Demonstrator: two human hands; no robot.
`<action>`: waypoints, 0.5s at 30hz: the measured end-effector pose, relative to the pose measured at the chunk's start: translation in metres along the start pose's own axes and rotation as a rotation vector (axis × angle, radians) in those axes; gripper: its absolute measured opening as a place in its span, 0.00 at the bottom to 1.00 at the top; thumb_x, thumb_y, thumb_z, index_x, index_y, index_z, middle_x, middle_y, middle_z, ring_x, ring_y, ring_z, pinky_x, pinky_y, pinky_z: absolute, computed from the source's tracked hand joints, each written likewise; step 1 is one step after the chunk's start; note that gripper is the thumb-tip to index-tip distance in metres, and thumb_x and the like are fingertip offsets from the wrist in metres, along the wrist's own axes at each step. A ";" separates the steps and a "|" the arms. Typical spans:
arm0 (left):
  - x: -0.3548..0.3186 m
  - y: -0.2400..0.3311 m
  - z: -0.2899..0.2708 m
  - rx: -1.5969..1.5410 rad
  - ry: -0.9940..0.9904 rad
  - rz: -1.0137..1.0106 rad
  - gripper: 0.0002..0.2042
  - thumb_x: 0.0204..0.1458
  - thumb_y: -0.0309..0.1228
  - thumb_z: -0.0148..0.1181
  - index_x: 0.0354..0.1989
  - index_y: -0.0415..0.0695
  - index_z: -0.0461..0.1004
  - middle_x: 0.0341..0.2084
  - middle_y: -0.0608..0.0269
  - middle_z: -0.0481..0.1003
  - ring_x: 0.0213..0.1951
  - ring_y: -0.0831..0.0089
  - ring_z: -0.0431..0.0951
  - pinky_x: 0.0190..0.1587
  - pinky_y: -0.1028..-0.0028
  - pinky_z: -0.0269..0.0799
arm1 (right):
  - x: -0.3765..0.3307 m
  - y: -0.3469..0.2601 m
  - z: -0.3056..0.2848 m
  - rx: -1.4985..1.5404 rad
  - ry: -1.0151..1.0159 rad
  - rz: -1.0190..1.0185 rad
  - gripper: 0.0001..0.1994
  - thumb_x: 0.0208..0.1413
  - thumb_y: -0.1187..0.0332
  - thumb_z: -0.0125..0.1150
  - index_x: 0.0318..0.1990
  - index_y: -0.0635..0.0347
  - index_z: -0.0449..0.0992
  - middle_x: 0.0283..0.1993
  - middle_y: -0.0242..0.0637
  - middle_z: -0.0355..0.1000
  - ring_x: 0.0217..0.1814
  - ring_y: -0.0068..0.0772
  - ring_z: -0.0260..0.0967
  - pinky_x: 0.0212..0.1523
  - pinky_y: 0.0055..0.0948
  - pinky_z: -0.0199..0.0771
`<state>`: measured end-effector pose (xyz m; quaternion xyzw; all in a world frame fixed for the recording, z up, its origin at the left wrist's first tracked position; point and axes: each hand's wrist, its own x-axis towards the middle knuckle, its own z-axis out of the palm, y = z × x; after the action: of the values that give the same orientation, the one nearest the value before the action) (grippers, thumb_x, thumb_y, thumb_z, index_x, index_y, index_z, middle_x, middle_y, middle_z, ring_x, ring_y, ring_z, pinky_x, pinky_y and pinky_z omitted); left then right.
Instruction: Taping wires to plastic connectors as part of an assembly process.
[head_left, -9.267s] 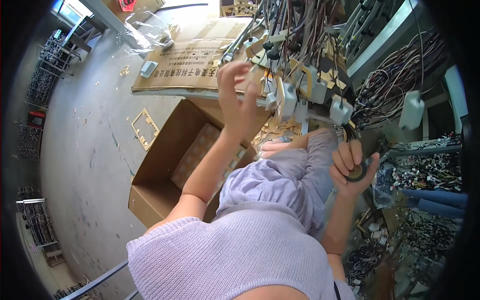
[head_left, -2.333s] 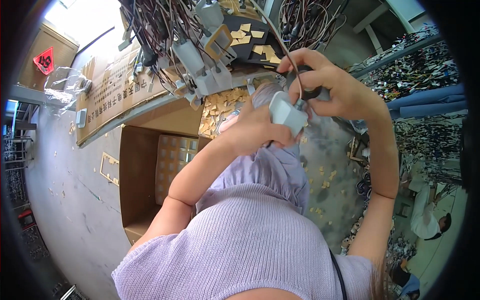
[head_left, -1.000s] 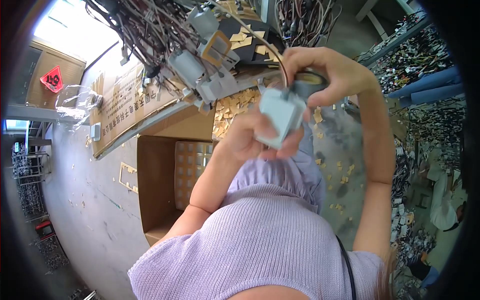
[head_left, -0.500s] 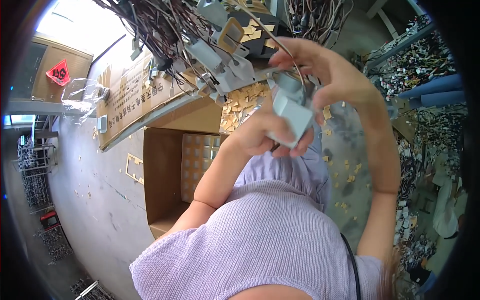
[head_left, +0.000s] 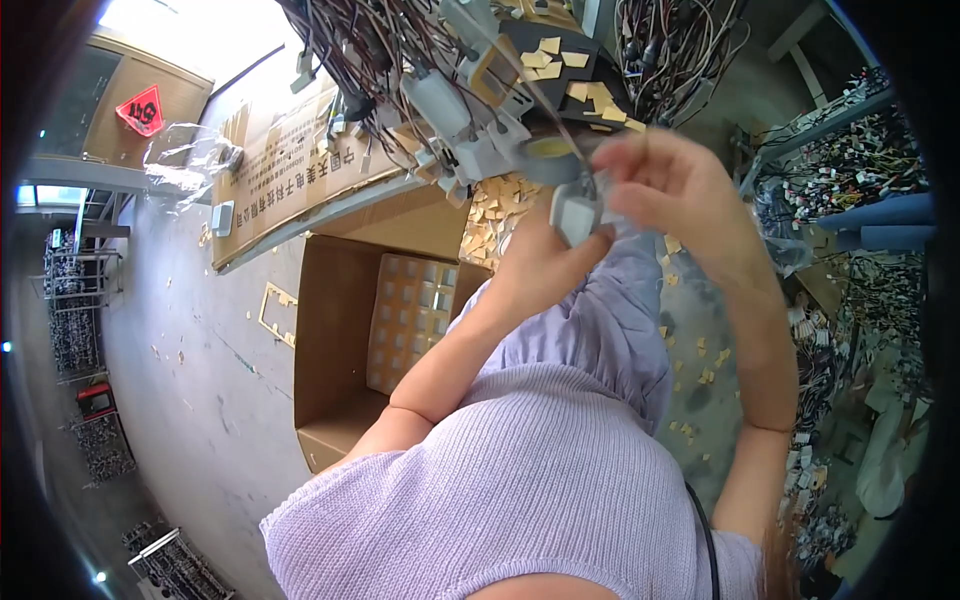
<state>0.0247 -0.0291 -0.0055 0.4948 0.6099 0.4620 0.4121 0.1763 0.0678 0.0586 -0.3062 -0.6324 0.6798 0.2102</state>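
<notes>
I have the left hand's grip (head_left: 543,258) closed round a white block (head_left: 577,218), the thumb along its near side. The block sits upright over the wearer's lap, in front of the worktop's (head_left: 330,221) edge. A thin cable (head_left: 558,112) leaves its top and slants up and leftward into the hanging bundle. Just above the block, close to the cable, I see a grey tape roll (head_left: 548,168) with a yellow core; what bears it is hidden from me. The right hand's grip (head_left: 672,190) is just to the right of the cable, thumb and fingers curled. It is blurred, so I cannot tell whether it pinches anything.

Farther out, more white housings (head_left: 440,105) hang on dark wires over the worktop, with small tan pieces (head_left: 600,95) scattered to their right. A flattened cardboard sheet (head_left: 285,176) covers the worktop's left part, crumpled clear film (head_left: 185,160) lying near its far left corner. Below, to the left of the lap, stands an open carton (head_left: 332,330) with a gridded insert (head_left: 408,315) inside.
</notes>
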 end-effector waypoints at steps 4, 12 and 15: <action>-0.005 0.010 -0.007 -0.305 -0.199 -0.126 0.23 0.51 0.39 0.61 0.50 0.37 0.66 0.34 0.52 0.74 0.40 0.65 0.76 0.43 0.69 0.70 | 0.035 0.016 0.002 -0.487 0.124 -0.556 0.24 0.45 0.71 0.66 0.52 0.59 0.70 0.47 0.30 0.68 0.51 0.25 0.65 0.49 0.23 0.64; 0.002 -0.024 -0.021 0.173 0.212 0.215 0.23 0.48 0.34 0.61 0.53 0.42 0.66 0.40 0.45 0.76 0.41 0.49 0.78 0.42 0.61 0.72 | 0.015 -0.003 -0.009 -0.107 -0.244 -0.023 0.23 0.43 0.73 0.72 0.47 0.73 0.73 0.43 0.40 0.74 0.43 0.24 0.72 0.43 0.21 0.73; 0.002 -0.034 -0.014 -0.134 0.051 0.088 0.22 0.49 0.34 0.61 0.52 0.42 0.67 0.37 0.53 0.77 0.38 0.61 0.78 0.39 0.67 0.73 | 0.012 0.005 0.001 0.009 -0.207 0.020 0.26 0.42 0.75 0.72 0.51 0.71 0.71 0.41 0.39 0.74 0.41 0.24 0.73 0.43 0.22 0.74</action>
<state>0.0034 -0.0324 -0.0348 0.4806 0.5653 0.5319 0.4080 0.1670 0.0746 0.0517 -0.2398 -0.6446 0.7126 0.1385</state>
